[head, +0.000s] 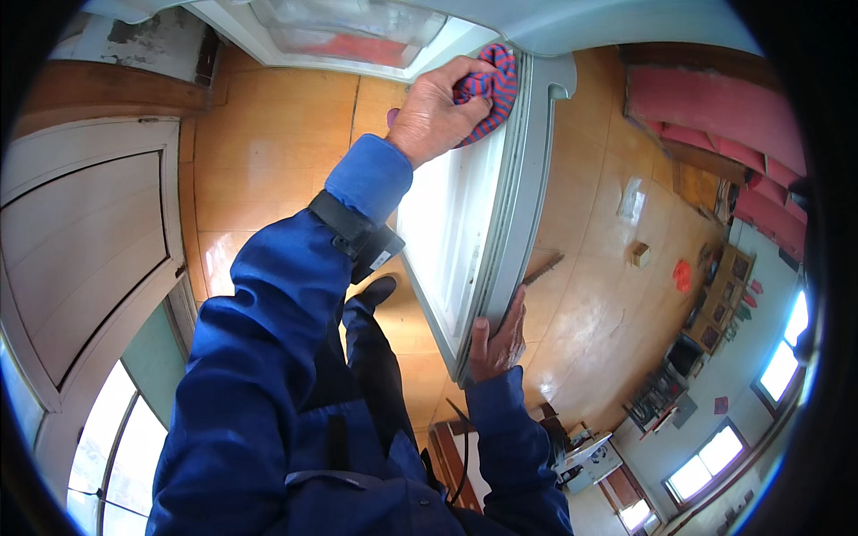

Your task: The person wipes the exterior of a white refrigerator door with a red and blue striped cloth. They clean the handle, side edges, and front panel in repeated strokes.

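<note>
My left hand [439, 110] grips a red-and-blue striped cloth [493, 94]. The cloth is bunched against the inner edge of an open refrigerator door [462, 221], near the door's far end. This door has a white inner liner and a grey outer edge with a rubber gasket. At the near end, my right hand [497, 342] rests on the grey edge, thumb on one side and fingers on the other. Beyond my left hand, the refrigerator's open compartment [348, 40] shows a clear drawer front with something red behind it.
A white wooden door [87, 248] stands at the left. On the tiled floor [583, 281] to the right lie a small box [639, 254] and a red bag-like item [682, 275]. Pink shelving [717, 120] and wooden cabinets [727, 288] line the right side. My foot [379, 291] is beside the refrigerator door.
</note>
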`<state>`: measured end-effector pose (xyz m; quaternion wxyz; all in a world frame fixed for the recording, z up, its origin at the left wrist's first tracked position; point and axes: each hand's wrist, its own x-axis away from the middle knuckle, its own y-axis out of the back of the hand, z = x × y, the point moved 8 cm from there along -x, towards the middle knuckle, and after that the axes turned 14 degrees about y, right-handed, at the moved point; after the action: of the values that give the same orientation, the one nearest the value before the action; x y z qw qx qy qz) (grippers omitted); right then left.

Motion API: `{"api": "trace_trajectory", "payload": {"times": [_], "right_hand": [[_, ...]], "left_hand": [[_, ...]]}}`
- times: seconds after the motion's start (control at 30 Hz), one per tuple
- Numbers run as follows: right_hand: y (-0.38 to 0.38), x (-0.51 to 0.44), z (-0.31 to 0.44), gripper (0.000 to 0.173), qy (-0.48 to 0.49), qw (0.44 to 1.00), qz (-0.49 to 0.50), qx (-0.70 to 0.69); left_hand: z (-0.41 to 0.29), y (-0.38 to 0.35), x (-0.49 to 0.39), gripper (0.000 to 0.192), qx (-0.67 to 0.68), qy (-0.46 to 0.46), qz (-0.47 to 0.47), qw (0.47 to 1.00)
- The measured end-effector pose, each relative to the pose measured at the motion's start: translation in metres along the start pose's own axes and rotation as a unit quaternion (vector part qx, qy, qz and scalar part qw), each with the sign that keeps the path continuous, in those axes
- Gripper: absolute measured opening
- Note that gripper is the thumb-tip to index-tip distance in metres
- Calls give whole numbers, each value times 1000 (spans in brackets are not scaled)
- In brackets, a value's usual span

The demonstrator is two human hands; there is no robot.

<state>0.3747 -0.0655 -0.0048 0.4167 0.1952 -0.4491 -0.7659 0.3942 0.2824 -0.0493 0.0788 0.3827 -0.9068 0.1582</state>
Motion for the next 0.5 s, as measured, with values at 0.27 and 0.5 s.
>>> {"api": "trace_trajectory", "payload": {"times": [0.27, 0.5], "right_hand": [[2, -5, 10, 84, 8, 1000, 4, 4], [0, -7, 10, 86, -4, 1000, 4, -2]], "left_hand": [[-7, -18, 0, 45, -259, -155, -44, 952], [4, -28, 29, 40, -362, -182, -4, 914]]}}
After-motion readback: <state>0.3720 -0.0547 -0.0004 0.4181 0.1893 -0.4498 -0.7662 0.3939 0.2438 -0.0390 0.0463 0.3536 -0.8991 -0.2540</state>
